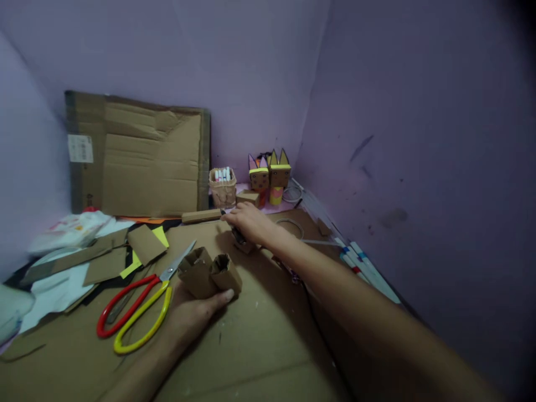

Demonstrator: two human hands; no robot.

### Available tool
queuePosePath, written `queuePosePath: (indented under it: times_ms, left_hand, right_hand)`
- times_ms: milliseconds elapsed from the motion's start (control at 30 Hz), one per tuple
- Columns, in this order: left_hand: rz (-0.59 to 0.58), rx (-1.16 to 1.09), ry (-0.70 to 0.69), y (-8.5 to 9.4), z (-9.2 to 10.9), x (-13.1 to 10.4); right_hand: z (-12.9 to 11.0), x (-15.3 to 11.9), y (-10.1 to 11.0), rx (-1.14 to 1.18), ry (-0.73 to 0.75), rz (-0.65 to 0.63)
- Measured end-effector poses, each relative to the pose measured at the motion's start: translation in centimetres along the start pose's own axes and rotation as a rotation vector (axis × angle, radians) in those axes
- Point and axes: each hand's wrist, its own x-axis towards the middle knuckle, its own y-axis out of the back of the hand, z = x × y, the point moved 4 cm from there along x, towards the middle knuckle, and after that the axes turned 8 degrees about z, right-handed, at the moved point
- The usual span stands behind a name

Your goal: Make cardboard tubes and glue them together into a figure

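Note:
My left hand (196, 310) is wrapped round a folded cardboard piece (201, 276) with two open tubes standing side by side, its thumb on the front of the right tube. Further back, my right hand (247, 220) reaches over a small cardboard piece (243, 243); its fingers are bent round something dark that I cannot make out. Scissors (161, 285) with one red and one yellow handle lie just left of my left hand, blades pointing away.
Cardboard scraps (106, 265) and yellow paper lie at the left. A large cardboard sheet (151, 162) leans on the wall. Behind my right hand stand a marker holder (223, 190) and two eared cardboard figures (280, 176). White sticks (368, 271) lie at the right.

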Motion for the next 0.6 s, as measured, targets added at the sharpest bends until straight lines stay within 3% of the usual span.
queuePosePath:
  times_ms: [100, 200, 333, 367, 433, 467, 600]
  left_hand:
    - [0.014, -0.099, 0.053, 1.0, 0.1, -0.1]
    - [-0.077, -0.158, 0.134, 1.4, 0.0, -0.1]
    - [-0.162, -0.216, 0.162, 1.3, 0.2, 0.1]
    - [-0.161, -0.223, 0.159, 1.3, 0.3, 0.1]
    - [-0.192, -0.237, 0.131, 1.1, 0.5, 0.1]
    - [-0.228, -0.238, 0.109, 1.0, 0.6, 0.0]
    - [-0.345, -0.198, 0.053, 0.8, 0.7, -0.1]
  right_hand:
    - [0.5, 1.8, -1.2, 0.002, -0.003, -0.072]
    - [-0.1, 2.1, -0.7, 0.039, -0.087, -0.046]
    - [-4.0, -1.1, 1.6, 0.178, -0.264, 0.114]
    - [-5.4, -2.4, 2.0, 0.276, -0.299, 0.136]
    - [-7.6, -5.3, 2.0, 0.866, -0.476, 0.208]
    - [-8.5, -6.4, 1.6, 1.040, -0.534, 0.201]
    - [-9.1, -8.3, -0.6, 1.251, -0.623, 0.292]
